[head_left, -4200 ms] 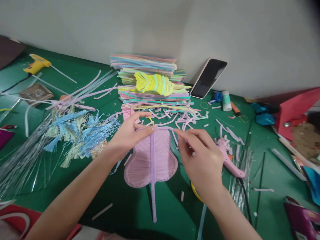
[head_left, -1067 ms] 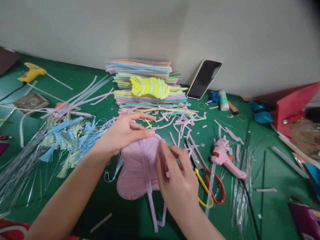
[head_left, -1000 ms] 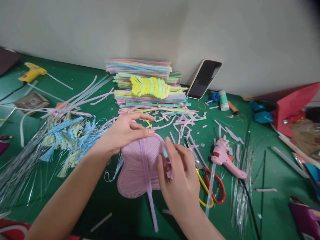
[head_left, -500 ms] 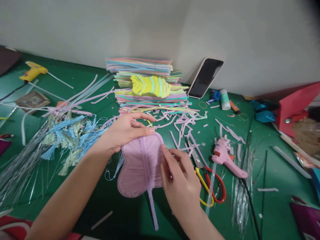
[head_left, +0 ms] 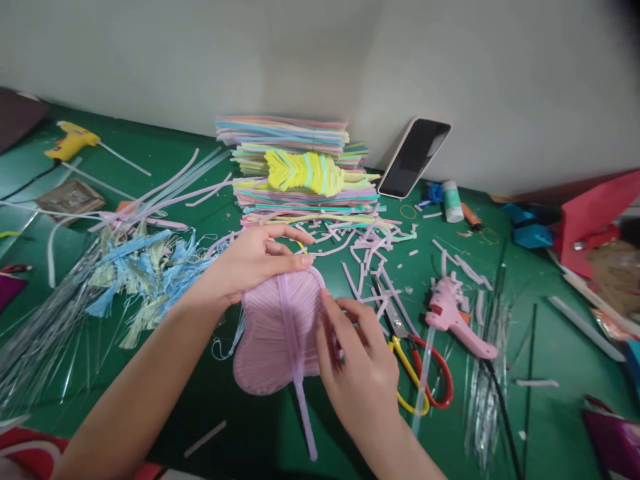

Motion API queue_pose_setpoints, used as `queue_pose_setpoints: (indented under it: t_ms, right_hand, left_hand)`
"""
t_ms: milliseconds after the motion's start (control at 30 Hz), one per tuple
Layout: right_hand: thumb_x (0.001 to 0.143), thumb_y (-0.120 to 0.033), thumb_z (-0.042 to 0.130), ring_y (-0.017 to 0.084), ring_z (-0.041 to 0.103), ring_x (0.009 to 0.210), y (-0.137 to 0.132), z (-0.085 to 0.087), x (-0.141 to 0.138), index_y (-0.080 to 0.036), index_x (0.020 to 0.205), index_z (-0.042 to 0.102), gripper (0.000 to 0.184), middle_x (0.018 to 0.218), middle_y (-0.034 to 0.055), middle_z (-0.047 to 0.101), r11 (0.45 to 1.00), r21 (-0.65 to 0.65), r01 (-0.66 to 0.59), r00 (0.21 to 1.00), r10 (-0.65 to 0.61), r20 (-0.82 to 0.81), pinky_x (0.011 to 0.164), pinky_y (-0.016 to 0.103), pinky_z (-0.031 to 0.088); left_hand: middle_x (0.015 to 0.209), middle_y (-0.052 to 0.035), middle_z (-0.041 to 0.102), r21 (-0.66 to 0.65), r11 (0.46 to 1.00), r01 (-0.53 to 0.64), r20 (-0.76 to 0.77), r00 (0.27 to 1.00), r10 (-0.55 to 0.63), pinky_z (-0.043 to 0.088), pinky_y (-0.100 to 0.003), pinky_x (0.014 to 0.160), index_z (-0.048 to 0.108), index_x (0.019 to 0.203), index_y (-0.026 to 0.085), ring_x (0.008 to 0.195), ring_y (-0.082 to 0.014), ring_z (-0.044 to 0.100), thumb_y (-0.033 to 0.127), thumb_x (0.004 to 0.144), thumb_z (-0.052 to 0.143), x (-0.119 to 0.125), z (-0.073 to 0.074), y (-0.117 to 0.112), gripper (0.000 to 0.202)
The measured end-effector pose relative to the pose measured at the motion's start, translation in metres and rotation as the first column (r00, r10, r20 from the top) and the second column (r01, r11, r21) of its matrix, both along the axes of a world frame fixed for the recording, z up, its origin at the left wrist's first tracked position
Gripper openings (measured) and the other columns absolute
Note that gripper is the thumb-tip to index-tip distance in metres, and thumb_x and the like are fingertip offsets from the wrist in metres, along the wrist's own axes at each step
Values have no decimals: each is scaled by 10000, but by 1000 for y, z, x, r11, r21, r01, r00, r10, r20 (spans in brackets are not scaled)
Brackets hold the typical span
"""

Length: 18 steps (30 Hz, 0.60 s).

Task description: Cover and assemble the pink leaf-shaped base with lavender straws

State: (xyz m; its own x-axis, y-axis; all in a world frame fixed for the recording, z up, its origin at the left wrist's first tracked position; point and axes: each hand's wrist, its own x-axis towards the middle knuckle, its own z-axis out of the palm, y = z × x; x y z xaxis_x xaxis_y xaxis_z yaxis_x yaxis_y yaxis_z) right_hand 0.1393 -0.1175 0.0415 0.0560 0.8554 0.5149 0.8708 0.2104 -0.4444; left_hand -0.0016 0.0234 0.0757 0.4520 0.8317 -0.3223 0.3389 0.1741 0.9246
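Note:
Between my hands is a lilac wing-like shape made of pipe cleaners, with a thicker lilac stem running down its middle and out below. My left hand grips its upper edge, thumb on the near side and fingers behind. My right hand pinches the right rim with thumb and index finger; the other fingers curl inward and partly hide that edge. Red and yellow handled scissors lie just right of my right hand. Farther right rests a pink glue gun with a clear glue stick in it.
Bundles of pastel pipe cleaners lie by the wall, a yellow pipe-cleaner piece on top. A phone leans there. Lilac offcuts scatter before them. Blue tassels and a yellow glue gun are left.
The lilac shape has turned slightly in my hands, and my right hand has shifted a little left along its rim. The whole view has drifted slightly.

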Motion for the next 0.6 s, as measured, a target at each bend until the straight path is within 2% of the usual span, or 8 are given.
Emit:
queue_pose_setpoints:
  t_ms: [100,233,367,500,600]
  right_hand:
    - [862,-88,567,178,649,884,0,0,0,-116,1209,609,350,1011,129,624,1000,-25,-3,999,2,-45,691,264,559]
    - [864,-79,560,152,655,823,1,2,-1,-110,1171,637,318,968,116,647,1000,-24,-2,992,-1,-127,673,246,555]
    - [861,-124,589,100,636,656,8,9,4,-131,993,702,174,864,69,692,997,-71,-10,952,-12,-305,584,203,532]
    - [832,-243,647,110,627,616,23,13,22,-192,810,723,94,752,21,713,956,-278,-98,835,-73,-546,544,213,511]
    - [777,-316,704,119,623,622,36,9,34,-201,754,711,117,734,13,712,891,-385,-242,691,-120,-713,547,222,505]
  left_hand:
    - [496,71,573,3,1000,0,7,1000,0,438,-223,646,693,990,217,620,-128,602,379,682,774,0,0,0,357]
    - [516,62,591,8,1000,2,23,1000,-2,443,-225,654,689,996,205,640,-129,611,379,692,771,0,-1,0,359]
    - [523,78,583,-22,1000,-7,46,999,8,424,-200,619,684,999,207,595,-99,591,342,696,777,1,0,-1,345]
    - [545,76,599,-52,998,-22,85,996,26,401,-188,565,683,991,201,545,-82,567,311,688,788,2,1,-2,340]
    - [557,66,614,-79,996,-33,126,991,42,397,-190,530,674,988,198,534,-91,576,300,684,793,3,1,-2,342]
